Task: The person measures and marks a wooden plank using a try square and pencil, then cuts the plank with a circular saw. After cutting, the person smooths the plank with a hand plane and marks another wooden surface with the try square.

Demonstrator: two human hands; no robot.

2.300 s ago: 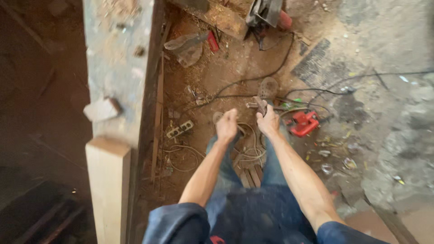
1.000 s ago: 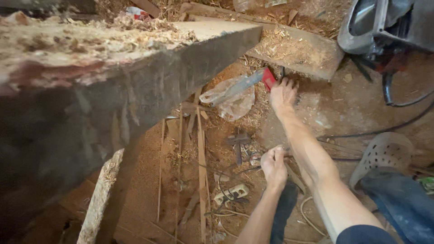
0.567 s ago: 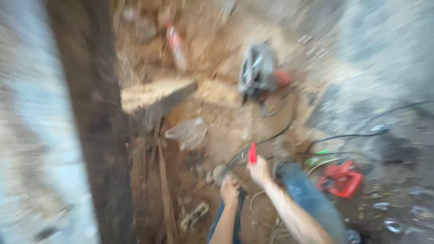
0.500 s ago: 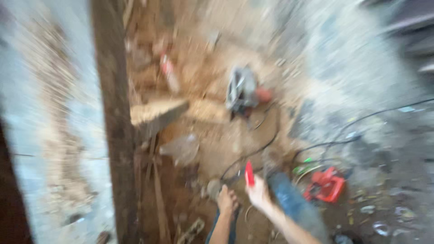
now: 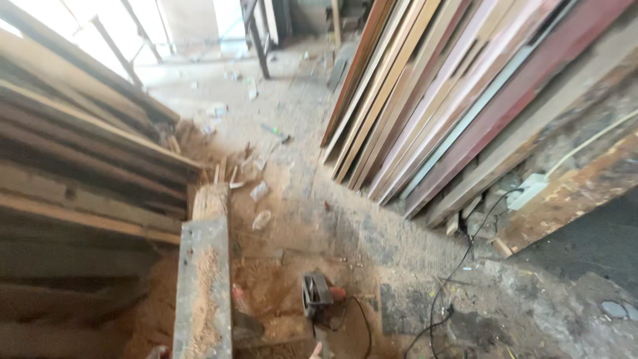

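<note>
Sawdust underfoot, and of the hands almost nothing. One fingertip pokes up at the near edge, probably the right hand's. Whether that grip is closed or spread I cannot tell, and the left hand is out of sight altogether.

That fingertip sits just near of the saw, a circular one lying on the floor right of the beam. That's the first worry: a hand coming in low and half blind could land on the blade side rather than the handle, and the view is tipped up and away from it right now.

The saw's cable curls off to the right close by. A second black lead snakes across the floor toward a white socket box at the far right. A foot could catch either loop and drag the saw along, or yank the plug.

The beam runs from near to far, its top heaped with sawdust, and loose dust lies piled round its near end. It looks like slippery footing.

On the left, rough timbers are stacked with their ends jutting toward the walkway, easy to knock a shin on. On the right, long boards lean steeply against the wall. A bump at their feet could, I'd say, send them sliding down across the lead and the floor. Scraps and a crushed bottle litter the far path.
</note>
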